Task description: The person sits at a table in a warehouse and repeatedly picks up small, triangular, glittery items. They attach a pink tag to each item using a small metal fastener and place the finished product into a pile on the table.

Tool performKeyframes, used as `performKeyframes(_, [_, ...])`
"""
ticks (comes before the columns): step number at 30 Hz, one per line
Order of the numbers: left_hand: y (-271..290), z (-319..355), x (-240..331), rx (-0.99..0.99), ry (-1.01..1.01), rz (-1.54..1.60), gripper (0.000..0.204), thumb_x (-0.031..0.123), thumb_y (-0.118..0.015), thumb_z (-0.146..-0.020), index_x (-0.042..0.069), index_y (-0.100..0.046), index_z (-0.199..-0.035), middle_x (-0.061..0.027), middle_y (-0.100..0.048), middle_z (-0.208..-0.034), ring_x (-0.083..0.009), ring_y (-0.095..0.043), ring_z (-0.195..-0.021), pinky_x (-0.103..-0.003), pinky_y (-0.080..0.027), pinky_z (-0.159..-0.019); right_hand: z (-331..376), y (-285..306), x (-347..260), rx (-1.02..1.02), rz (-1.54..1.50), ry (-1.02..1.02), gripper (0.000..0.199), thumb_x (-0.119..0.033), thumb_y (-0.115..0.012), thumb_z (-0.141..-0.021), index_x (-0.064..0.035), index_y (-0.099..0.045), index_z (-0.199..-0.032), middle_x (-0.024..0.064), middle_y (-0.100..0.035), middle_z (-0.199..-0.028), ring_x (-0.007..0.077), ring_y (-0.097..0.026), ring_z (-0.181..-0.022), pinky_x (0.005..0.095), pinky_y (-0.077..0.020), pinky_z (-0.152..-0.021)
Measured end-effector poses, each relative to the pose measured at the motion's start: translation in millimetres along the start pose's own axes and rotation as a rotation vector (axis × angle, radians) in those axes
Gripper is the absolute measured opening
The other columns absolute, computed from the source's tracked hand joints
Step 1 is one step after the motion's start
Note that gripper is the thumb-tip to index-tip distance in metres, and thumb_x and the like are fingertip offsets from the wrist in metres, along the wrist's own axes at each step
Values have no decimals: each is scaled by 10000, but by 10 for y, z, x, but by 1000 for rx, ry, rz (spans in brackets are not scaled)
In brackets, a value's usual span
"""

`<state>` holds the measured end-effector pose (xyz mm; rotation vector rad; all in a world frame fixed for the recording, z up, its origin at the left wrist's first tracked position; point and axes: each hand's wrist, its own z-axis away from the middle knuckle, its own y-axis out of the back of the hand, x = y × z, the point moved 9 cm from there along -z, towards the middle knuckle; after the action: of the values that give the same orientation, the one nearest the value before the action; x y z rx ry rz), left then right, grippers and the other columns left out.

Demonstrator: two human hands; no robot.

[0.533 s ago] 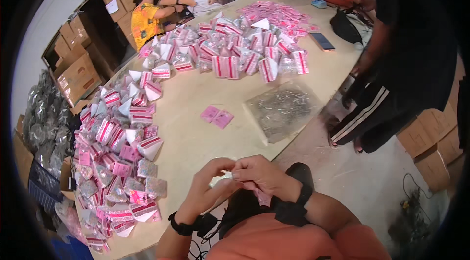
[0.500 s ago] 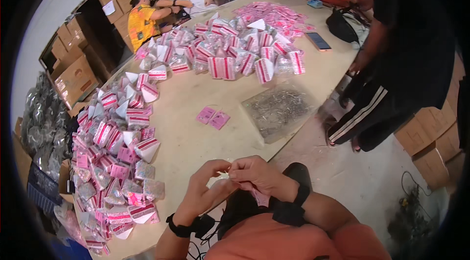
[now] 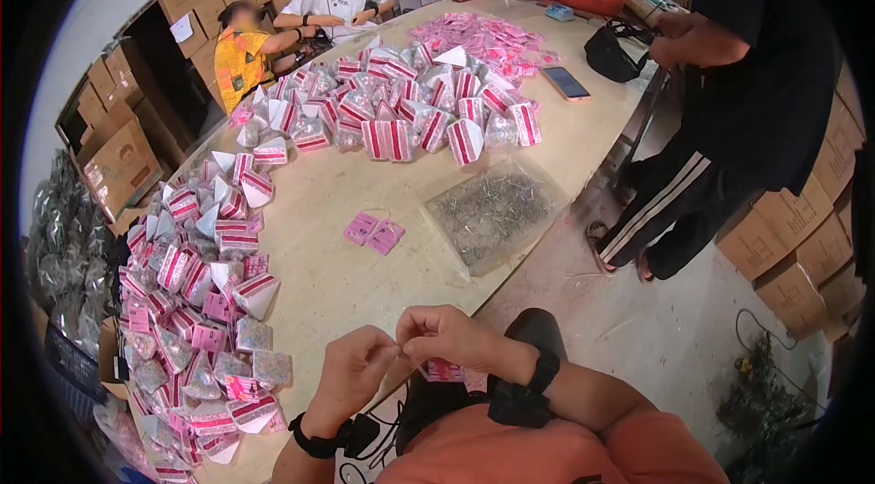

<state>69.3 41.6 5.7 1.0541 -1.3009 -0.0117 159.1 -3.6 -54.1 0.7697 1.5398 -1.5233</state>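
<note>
Because both hands work at the table's near edge in the head view, the chief risk here seems to be a drop into the lap or onto the floor. The left hand (image 3: 351, 375) and right hand (image 3: 445, 336) each draw thumb and fingertips together, and the tips meet; whether something thin lies between them is too small to tell, so a slackened pinch could lose a small piece unnoticed. The pink packet (image 3: 445, 371) hangs beneath the right hand, over the lap, and seems clamped in its lower fingers, though these are hidden; a loosened curl there could let it slip. The left wrist strap (image 3: 319, 437) sits beside dark cables (image 3: 378, 429), which could snag if the forearm swings. On the table (image 3: 319, 293), two pink cards (image 3: 374, 232) lie loose ahead of the hands and could be brushed aside. The clear tray (image 3: 463, 262) of small metal pieces (image 3: 497, 201) lies close to the right edge, so a knock from an arm or from the standing person (image 3: 770, 74) could spill it. The heaped wrapped packets (image 3: 214, 270) near the left forearm could slide if an elbow catches them.
</note>
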Motion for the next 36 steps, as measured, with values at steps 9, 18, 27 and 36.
performKeyframes(9, [-54,-163,162,-40,-31,25,81,41,-637,-824,2,-571,-799,-41,-549,-660,-76,-484,-605,-237,-398,-538,36,16,-236,150,400,164,328,-45,-573,-796,-21,-514,-1117,-11,-518,-777,54,-472,-658,220,-392,-542])
performKeyframes(18, [-313,-151,-291,-190,225,530,144,122,-582,-886,24,-551,-785,43,-500,-673,-40,-436,-635,-208,-370,-571,294,-148,-574,329,1061,434,182,-94,-600,-812,-9,-538,-961,116,-585,-773,245,-597,-658,336,-463,-582])
performKeyframes(27, [-372,-122,-369,-191,273,715,121,86,-525,-885,51,-514,-769,52,-457,-664,-32,-414,-602,-195,-340,-547,345,-300,-575,354,1325,588,92,-108,-580,-822,-35,-528,-842,116,-578,-757,291,-602,-681,388,-479,-544])
performKeyframes(36, [-377,-180,-374,-207,283,632,139,137,-527,-907,50,-530,-799,25,-494,-670,-57,-463,-608,-205,-390,-567,317,-203,-527,330,1348,672,75,-92,-582,-820,-26,-555,-844,121,-581,-714,290,-592,-639,372,-477,-544])
